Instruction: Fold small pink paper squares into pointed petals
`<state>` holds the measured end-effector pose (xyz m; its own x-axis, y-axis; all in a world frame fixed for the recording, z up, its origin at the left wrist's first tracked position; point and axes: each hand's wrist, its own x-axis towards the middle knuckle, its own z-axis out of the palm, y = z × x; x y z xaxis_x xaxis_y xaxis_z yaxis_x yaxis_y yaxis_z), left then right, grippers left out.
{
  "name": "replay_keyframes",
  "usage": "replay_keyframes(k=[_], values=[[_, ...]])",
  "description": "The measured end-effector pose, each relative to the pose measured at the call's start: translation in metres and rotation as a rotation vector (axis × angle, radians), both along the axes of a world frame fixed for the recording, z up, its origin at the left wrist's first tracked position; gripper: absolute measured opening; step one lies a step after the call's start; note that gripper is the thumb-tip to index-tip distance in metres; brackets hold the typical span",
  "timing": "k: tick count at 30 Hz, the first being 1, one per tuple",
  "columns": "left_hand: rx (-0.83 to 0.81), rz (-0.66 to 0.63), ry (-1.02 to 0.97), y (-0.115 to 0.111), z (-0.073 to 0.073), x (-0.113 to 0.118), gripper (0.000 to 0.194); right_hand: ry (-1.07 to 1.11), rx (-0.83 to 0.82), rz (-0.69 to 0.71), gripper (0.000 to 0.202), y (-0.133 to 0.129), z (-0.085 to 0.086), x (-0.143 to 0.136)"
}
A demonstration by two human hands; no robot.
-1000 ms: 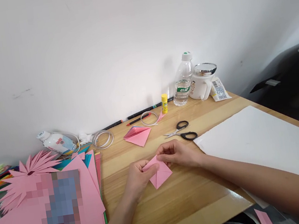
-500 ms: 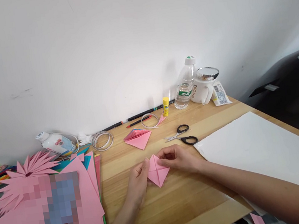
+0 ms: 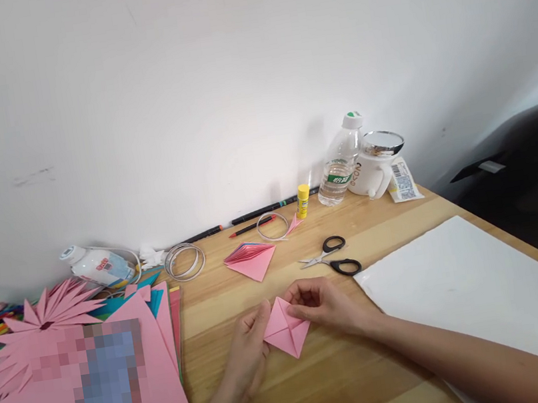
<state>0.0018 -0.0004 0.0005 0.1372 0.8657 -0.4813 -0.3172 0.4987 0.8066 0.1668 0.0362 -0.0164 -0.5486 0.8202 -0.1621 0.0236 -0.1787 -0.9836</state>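
Between my hands is a folded pink origami paper point(image 3: 288, 341), diamond-shaped, with creases crossing at its middle. My left hand point(image 3: 250, 342) pinches its left corner, thumb on top. On the upper right side, my right hand point(image 3: 317, 302) grips the paper between thumb and fingers. Beyond it lies a stack of folded pink paper pieces point(image 3: 253, 264), with a bluish layer among them. Black-handled scissors point(image 3: 331, 257) rest on the wood farther right, their blades pointing left and slightly parted.
Pink sheets point(image 3: 161, 359) and a spiky pink paper flower point(image 3: 47, 322) cover the left side. Along the wall stand a glue stick point(image 3: 303, 201), a water bottle point(image 3: 338, 171) and a white mug point(image 3: 368, 173). A large white sheet point(image 3: 475, 292) lies at right.
Both hands and the paper sit slightly lower in view, as does the whole scene. The paper has turned a little; both hands keep their hold on it.
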Motion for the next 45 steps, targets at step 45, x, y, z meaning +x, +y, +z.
replay_keyframes(k=[45], values=[[0.116,0.014,0.372,-0.003,-0.013,-0.002,0.043,0.037,-0.108,-0.023,0.026,-0.003,0.008,-0.006]])
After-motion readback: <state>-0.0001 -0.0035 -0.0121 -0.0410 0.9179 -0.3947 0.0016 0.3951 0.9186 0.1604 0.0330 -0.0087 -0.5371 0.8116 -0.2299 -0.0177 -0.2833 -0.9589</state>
